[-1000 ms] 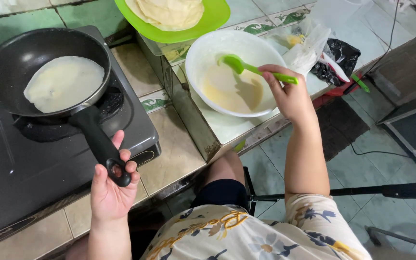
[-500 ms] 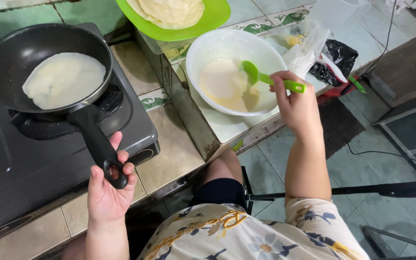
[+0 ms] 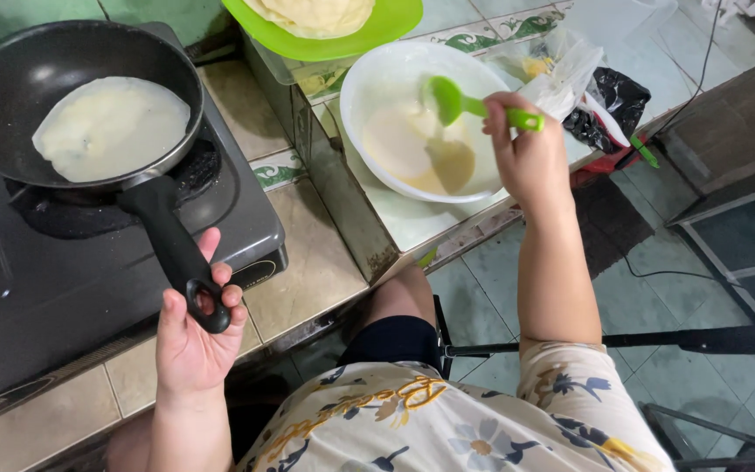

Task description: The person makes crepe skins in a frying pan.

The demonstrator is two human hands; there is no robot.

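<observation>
- From my remote view, the pan (image 3: 80,96) sat on the stove (image 3: 89,262), a thin crepe (image 3: 111,127) lying in it.
- Right of the pan stood the bowl (image 3: 377,87), with batter (image 3: 412,149) in it.
- Behind the bowl lay a plate (image 3: 395,22).
- Right of the bowl sat a bag (image 3: 613,105).

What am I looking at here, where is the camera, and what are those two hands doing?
The camera sits on a person's head and looks down at their own two bare hands. The left hand grips the end of the black frying pan handle; the pan sits on a dark stove with a thin pale crepe inside. The right hand holds a green ladle over a white bowl of pale batter. Behind it, a green plate carries finished crepes. Everything rests on a tiled counter.
</observation>
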